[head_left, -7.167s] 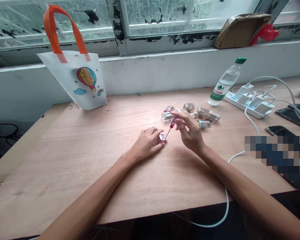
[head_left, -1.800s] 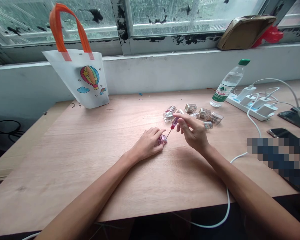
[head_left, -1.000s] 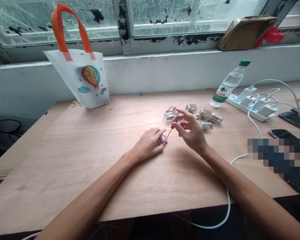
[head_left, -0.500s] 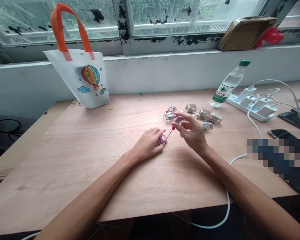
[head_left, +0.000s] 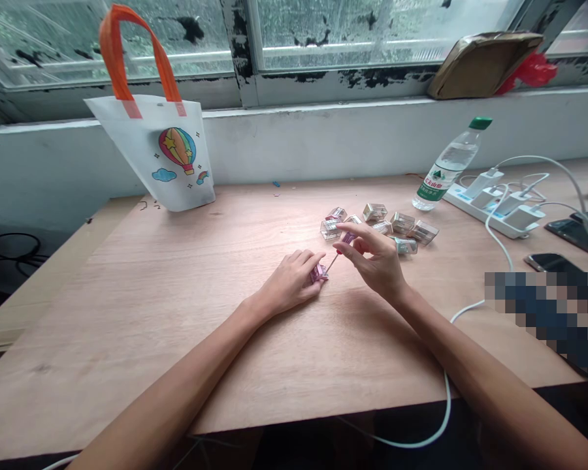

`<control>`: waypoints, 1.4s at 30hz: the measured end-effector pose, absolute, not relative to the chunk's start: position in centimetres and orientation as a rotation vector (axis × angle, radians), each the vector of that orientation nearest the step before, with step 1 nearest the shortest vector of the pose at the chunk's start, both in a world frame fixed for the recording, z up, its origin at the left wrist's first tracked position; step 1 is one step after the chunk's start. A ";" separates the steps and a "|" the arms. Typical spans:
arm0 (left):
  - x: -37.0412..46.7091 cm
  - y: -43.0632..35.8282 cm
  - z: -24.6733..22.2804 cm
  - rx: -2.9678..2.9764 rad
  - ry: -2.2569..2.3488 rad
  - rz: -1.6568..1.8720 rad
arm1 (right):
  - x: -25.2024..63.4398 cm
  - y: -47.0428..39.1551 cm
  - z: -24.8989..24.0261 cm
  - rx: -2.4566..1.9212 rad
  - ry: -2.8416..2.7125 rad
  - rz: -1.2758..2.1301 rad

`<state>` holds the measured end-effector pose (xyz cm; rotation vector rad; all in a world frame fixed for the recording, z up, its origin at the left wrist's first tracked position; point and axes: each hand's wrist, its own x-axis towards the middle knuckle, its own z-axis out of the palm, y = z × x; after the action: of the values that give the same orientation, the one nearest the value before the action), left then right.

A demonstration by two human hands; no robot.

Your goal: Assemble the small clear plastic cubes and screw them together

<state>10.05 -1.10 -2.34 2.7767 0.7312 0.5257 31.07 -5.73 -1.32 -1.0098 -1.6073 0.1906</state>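
My left hand (head_left: 294,281) rests on the table and grips a small pink-purple piece (head_left: 317,273) between thumb and fingers; its exact kind is too small to tell. In my right hand (head_left: 376,258) is a screwdriver (head_left: 343,245) with a purple handle and a red collar, held at the handle between thumb and fingers. Its thin metal shaft slants down to the left, and the tip meets the right side of the pink piece. Just behind the right hand lie several small clear plastic boxes (head_left: 375,212), partly hidden by its fingers.
A white bag (head_left: 181,173) with orange handles stands at the back left. To the right are a water bottle (head_left: 443,166), a power strip (head_left: 490,212) with chargers, and a phone (head_left: 551,262). A white cable (head_left: 448,391) runs over the table's front edge.
The fingers of my right hand have shifted slightly around the screwdriver handle. My left hand and the pink piece stay in place.
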 end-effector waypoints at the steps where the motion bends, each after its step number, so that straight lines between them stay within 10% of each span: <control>1: 10.0 -1.1 -2.3 2.775 0.729 0.526 | 31.0 -5.8 -1.2 -1.003 -1.621 0.204; 42: 10.0 -1.2 -2.3 2.754 0.734 0.529 | 30.7 -5.9 -1.5 -0.981 -1.551 0.204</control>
<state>10.01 -1.16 -2.34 2.7536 0.7344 0.5290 30.71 -5.92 -1.54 -0.9808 -1.5506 0.2038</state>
